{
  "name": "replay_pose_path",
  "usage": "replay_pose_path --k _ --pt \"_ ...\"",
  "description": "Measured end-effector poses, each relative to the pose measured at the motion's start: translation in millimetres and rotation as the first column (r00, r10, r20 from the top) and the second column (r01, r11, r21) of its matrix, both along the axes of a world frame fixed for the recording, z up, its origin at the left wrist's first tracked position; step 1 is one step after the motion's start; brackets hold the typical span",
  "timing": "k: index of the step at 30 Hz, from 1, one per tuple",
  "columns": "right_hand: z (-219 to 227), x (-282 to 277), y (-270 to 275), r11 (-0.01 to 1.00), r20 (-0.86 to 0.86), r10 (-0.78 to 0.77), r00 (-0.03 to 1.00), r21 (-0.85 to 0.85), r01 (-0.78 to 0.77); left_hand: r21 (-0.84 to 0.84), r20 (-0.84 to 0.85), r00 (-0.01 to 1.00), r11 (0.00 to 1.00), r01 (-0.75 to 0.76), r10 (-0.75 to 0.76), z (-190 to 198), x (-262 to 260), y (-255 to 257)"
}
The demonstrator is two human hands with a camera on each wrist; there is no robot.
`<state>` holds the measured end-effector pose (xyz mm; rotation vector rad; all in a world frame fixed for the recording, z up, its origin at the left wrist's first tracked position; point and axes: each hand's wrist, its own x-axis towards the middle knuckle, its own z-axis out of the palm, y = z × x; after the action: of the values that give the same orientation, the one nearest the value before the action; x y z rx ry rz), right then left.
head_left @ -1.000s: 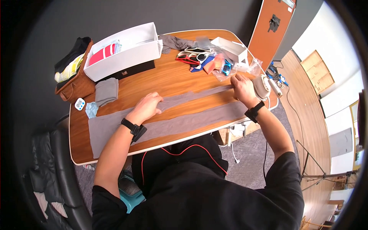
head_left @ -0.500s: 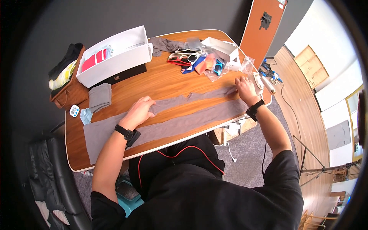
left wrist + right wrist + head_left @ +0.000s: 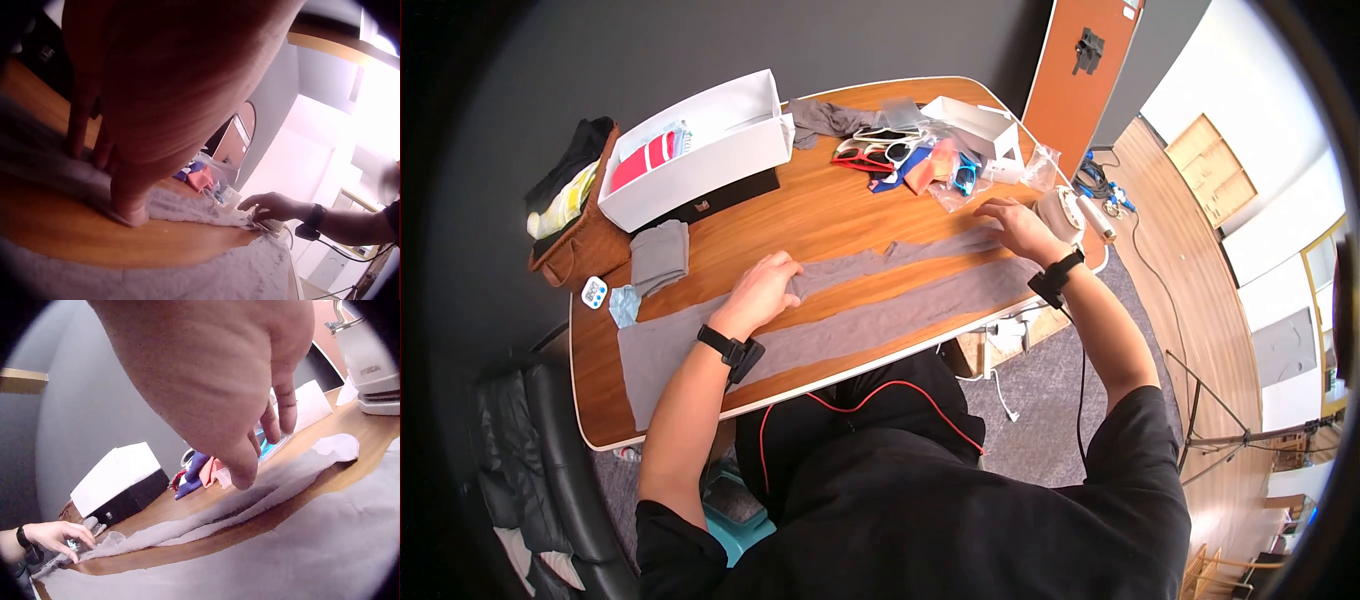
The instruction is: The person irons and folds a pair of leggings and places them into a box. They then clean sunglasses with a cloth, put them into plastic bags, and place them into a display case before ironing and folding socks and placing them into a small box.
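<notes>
Thin grey leggings [image 3: 880,325] lie stretched across the table, waist end to the left and two legs running right. My left hand [image 3: 762,293] rests on the far leg, thumb and fingertips straddling it, as the left wrist view shows. In the right wrist view my right hand [image 3: 219,381] hangs over that leg [image 3: 250,503], near its rounded end, with fingers extended downward and nothing held. In the head view, the same hand [image 3: 1022,232] is beside a white appliance [image 3: 1060,213] with a grey handle.
A white box [image 3: 700,165] on a black box [image 3: 720,200] stands at back left, beside a brown basket [image 3: 580,245]. Folded grey cloth [image 3: 660,255], a timer [image 3: 594,292] and blue tissue [image 3: 625,305] lie left. Sunglasses [image 3: 870,157] and plastic-wrapped items are piled at back right.
My right hand pinched the far leg's end earlier; now its fingers are loosened and it has shifted slightly left. The far leg lies slacker, with a wrinkle mid-length. The head view has shifted slightly.
</notes>
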<state>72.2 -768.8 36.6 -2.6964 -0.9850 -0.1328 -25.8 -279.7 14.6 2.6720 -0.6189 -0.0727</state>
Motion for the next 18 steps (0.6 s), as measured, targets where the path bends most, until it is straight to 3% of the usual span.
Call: replay_pose_path --k 4,6,9,13,15,16,18 --pt "-11 18 10 0.993 -0.102 0.005 0.995 -0.121 -0.017 0.008 0.006 1.000 1.000 0.002 -0.003 4 -1 -1" --pt "-12 24 17 0.965 -0.158 -0.096 0.983 -0.259 0.053 0.018 -0.022 1.000 1.000 -0.006 0.006 7 -2 -3" --pt "-7 18 22 0.916 -0.076 -0.107 0.991 -0.395 0.068 0.019 -0.026 1.000 1.000 -0.008 0.008 5 -1 -3" --pt "0 8 17 0.945 -0.002 -0.007 1.000 -0.328 0.006 0.028 -0.032 0.999 1.000 -0.005 0.006 7 -1 -3" --pt "5 4 13 0.987 0.234 0.088 0.968 -0.149 -0.054 0.038 -0.037 0.999 0.999 -0.007 0.008 7 -1 -3" --pt "8 2 13 0.987 0.233 0.088 0.968 -0.150 -0.053 0.037 -0.038 0.999 0.999 -0.006 0.007 6 -1 -3" --pt "12 -3 11 0.998 0.509 0.047 0.859 -0.061 -0.018 0.026 -0.016 1.000 1.000 0.003 -0.003 3 -1 -2"
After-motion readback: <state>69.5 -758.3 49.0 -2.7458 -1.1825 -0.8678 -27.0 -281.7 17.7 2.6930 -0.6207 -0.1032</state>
